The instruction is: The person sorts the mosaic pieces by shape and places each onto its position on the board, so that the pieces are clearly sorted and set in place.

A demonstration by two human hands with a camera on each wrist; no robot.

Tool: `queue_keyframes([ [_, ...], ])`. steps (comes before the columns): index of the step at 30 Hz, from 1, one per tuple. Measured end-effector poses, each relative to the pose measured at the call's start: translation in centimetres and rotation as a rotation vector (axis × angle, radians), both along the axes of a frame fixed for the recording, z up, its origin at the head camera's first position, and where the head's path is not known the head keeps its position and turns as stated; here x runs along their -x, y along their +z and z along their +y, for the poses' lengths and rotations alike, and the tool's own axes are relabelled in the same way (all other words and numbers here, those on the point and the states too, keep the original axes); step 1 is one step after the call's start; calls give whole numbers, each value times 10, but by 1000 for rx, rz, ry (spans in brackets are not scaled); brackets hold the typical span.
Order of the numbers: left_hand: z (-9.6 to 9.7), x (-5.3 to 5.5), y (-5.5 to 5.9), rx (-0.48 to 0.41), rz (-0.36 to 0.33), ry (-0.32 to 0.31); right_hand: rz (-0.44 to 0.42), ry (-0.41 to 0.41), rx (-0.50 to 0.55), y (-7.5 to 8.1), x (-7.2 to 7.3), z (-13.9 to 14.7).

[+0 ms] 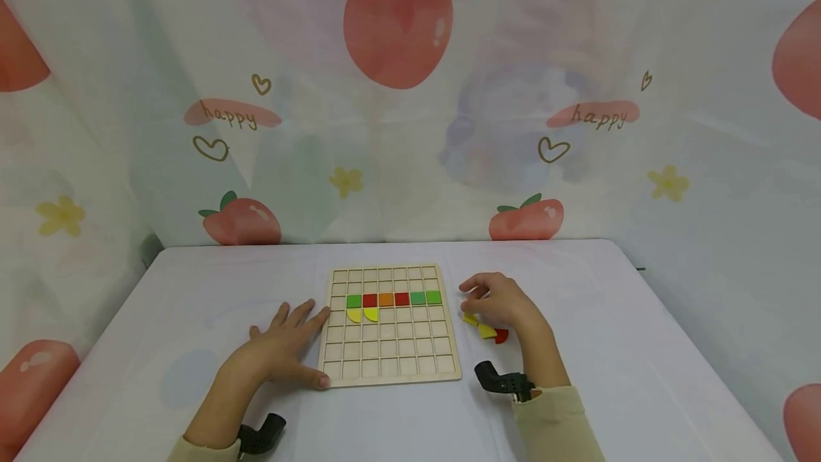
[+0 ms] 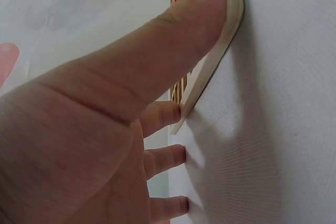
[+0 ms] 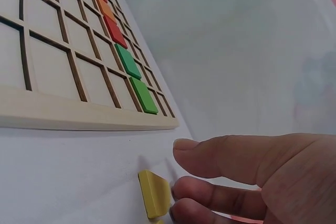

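A wooden grid board (image 1: 391,381) lies on the table, with a row of green, red and orange square tiles (image 1: 386,299) in it. Two yellow quarter-round pieces (image 1: 370,314) sit in cells just below the row's left end. My left hand (image 1: 282,344) is spread at the board's left side, its thumb (image 2: 173,40) resting on the near corner. To the right of the board my right hand (image 1: 503,301) hovers with loosely bent fingers. Close by its fingertips in the right wrist view is a loose yellow piece (image 3: 153,195); nothing shows between thumb and fingers.
Nearer me, beside the right wrist, lie another yellow piece (image 1: 487,331) and a red piece (image 1: 502,336). A white cloth covers the table (image 1: 212,284). Behind it hangs a printed curtain (image 1: 398,134) with fruit and flowers.
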State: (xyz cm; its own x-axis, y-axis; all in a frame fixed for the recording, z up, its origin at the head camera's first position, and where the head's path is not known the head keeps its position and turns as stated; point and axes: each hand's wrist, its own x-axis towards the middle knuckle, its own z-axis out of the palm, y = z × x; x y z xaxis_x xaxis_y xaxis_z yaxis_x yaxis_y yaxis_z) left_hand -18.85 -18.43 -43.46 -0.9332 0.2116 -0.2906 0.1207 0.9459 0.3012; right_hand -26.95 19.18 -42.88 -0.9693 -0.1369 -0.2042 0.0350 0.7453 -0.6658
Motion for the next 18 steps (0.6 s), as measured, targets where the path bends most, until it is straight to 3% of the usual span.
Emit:
queue_keyframes([
  [18, 0, 0, 0, -3, -1, 8, 10, -6, -42, -4, -1, -3],
])
